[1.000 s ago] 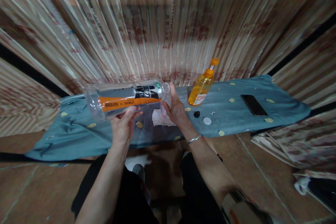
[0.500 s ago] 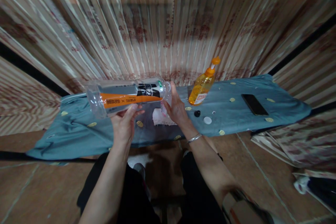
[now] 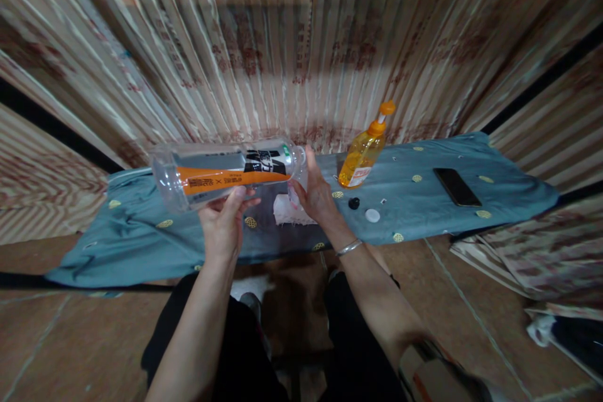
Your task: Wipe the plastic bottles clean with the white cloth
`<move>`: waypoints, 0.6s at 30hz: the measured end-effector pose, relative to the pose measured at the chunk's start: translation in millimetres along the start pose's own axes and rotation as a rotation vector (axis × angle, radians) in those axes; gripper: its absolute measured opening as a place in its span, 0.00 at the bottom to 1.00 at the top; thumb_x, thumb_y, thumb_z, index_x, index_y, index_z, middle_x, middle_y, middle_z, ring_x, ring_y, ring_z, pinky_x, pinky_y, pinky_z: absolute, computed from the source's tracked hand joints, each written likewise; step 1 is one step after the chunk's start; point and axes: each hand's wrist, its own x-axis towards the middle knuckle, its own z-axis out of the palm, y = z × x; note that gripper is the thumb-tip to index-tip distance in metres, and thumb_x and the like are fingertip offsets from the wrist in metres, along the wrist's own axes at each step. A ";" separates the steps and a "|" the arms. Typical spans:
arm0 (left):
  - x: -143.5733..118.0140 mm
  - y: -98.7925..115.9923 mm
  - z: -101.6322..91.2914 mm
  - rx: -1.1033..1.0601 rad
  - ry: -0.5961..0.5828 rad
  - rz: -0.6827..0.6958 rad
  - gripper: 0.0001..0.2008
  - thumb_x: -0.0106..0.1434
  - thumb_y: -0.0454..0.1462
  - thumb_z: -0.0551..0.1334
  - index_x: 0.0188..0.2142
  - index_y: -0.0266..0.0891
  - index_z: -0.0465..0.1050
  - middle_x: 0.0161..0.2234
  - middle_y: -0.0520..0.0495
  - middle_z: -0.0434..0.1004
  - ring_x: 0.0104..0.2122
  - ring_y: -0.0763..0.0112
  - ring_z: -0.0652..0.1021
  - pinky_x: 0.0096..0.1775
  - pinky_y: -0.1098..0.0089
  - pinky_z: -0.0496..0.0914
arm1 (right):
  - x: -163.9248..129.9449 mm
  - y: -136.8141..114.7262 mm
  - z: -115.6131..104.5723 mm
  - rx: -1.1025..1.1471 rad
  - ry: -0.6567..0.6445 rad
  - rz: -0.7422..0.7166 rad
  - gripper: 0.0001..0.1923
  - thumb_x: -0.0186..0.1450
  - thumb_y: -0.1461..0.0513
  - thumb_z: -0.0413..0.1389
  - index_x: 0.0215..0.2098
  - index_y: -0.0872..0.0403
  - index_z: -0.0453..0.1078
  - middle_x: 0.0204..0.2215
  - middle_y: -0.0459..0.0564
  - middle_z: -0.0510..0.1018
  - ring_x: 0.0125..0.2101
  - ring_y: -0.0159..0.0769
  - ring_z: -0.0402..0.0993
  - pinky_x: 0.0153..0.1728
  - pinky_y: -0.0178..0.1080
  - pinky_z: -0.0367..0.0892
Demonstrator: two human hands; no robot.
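A clear plastic bottle (image 3: 221, 173) with an orange and black label lies on its side in the air above a blue-grey cloth (image 3: 141, 232). My left hand (image 3: 223, 226) grips it from below near its middle. My right hand (image 3: 316, 191) is at the bottle's neck end, fingers curled around the mouth. Just under that hand a white rag (image 3: 288, 211) lies on the cloth.
An orange dish-soap bottle (image 3: 362, 154) stands to the right. Near it lie a small black cap (image 3: 353, 203) and a white cap (image 3: 372, 215). A black phone (image 3: 456, 187) rests further right. Striped fabric hangs behind; tiled floor lies below.
The bottle's base end has shifted slightly left and up between my hands. Everything on the cloth stays where it was.
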 end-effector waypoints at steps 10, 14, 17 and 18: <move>-0.6 -2.2 0.2 -0.032 0.014 0.008 0.22 0.43 0.47 0.83 0.30 0.38 0.79 0.28 0.51 0.82 0.27 0.70 0.83 0.32 0.71 0.80 | -0.6 0.1 1.8 -0.052 0.024 -0.014 0.39 0.80 0.55 0.46 0.81 0.59 0.34 0.76 0.66 0.57 0.76 0.50 0.57 0.73 0.58 0.61; -1.0 -0.4 1.9 -0.039 0.022 0.001 0.23 0.40 0.47 0.83 0.29 0.38 0.80 0.26 0.52 0.82 0.27 0.70 0.83 0.31 0.71 0.81 | -1.5 0.1 2.5 -0.053 0.034 -0.018 0.39 0.80 0.55 0.44 0.81 0.58 0.32 0.77 0.65 0.56 0.77 0.49 0.53 0.73 0.59 0.62; -1.4 1.2 3.4 -0.060 0.028 -0.011 0.23 0.38 0.46 0.84 0.28 0.39 0.80 0.26 0.52 0.82 0.26 0.70 0.83 0.32 0.71 0.81 | -1.6 0.5 2.9 -0.048 0.047 -0.019 0.39 0.80 0.55 0.44 0.81 0.58 0.33 0.77 0.63 0.55 0.77 0.48 0.53 0.73 0.57 0.62; -1.6 1.4 3.5 -0.064 0.029 -0.014 0.23 0.38 0.46 0.84 0.28 0.39 0.81 0.26 0.52 0.83 0.26 0.70 0.83 0.32 0.70 0.81 | -1.5 0.7 2.9 -0.046 0.049 -0.018 0.39 0.80 0.55 0.45 0.81 0.58 0.34 0.77 0.63 0.55 0.77 0.49 0.54 0.73 0.57 0.63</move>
